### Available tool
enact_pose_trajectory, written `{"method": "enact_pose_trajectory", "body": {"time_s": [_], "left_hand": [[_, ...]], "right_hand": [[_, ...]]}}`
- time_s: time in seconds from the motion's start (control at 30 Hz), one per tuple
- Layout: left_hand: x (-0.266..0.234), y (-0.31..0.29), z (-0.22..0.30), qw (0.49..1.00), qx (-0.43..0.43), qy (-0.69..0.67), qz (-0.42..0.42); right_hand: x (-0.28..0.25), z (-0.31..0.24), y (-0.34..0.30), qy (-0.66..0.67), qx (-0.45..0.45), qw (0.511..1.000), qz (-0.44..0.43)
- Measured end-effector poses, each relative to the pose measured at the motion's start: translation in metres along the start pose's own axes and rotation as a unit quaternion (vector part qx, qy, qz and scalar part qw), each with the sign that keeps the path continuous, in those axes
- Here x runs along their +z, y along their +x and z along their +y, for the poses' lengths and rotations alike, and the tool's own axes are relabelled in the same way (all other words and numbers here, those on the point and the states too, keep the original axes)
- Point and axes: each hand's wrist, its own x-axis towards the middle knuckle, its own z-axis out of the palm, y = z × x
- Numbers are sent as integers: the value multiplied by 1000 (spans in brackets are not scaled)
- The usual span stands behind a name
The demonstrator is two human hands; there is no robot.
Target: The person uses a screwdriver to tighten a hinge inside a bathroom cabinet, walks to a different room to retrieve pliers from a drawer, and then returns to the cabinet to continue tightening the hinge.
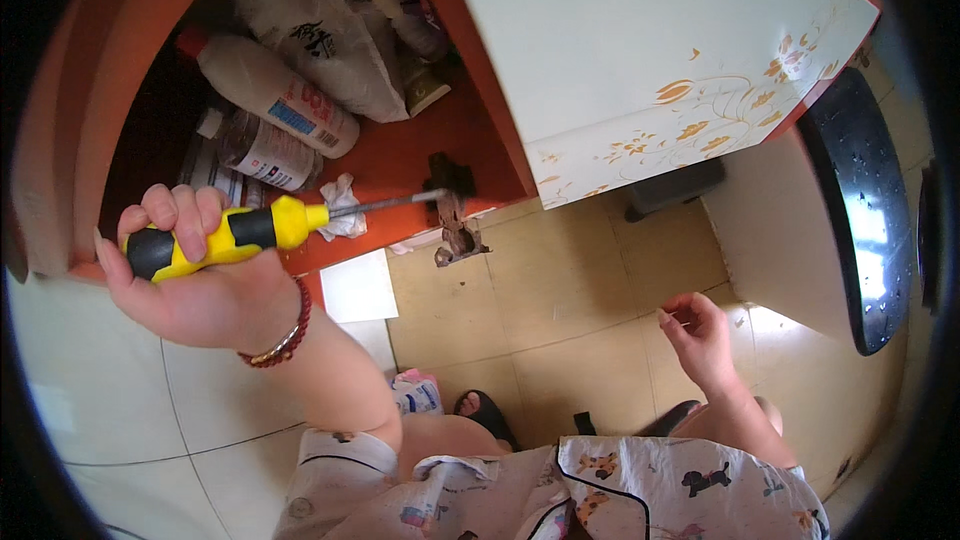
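Observation:
My left hand (190, 280) grips the yellow and black handle of a screwdriver (250, 230), held level. Its metal shaft reaches right to a dark rusty hinge (450, 202) on the front edge of an open orange cabinet (400, 155). A red bead bracelet circles my left wrist. My right hand (700, 335) hangs lower right over the tan floor tiles, fingers curled loosely; whether it holds anything small I cannot tell. The white cabinet door (640, 50) with orange flower print stands open above it.
Inside the cabinet lie white plastic bottles (275, 95), a white bag (310, 25) and a crumpled white rag (342, 208). A black-topped counter edge (865, 210) curves at the right. White tiles cover the lower left. My knees and a dark sandal (490, 415) show below.

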Motion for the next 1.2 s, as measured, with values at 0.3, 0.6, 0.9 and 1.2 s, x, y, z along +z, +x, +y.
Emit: {"method": "enact_pose_trajectory", "body": {"time_s": [0.3, 0.6, 0.9, 1.2], "left_hand": [[-54, -44, 19, 972, -76, 81, -207], [-78, -115, 8, 916, -136, 229, -301], [-96, -103, 13, 948, -148, 175, -222], [-105, -101, 11, 966, -149, 143, -155]], "right_hand": [[13, -13, -11, 2, 47, 997, -68], [44, -66, 16, -35, -29, 990, -137], [124, -115, 41, 202, 121, 938, -255], [163, -118, 52, 297, 63, 924, -231]]}}
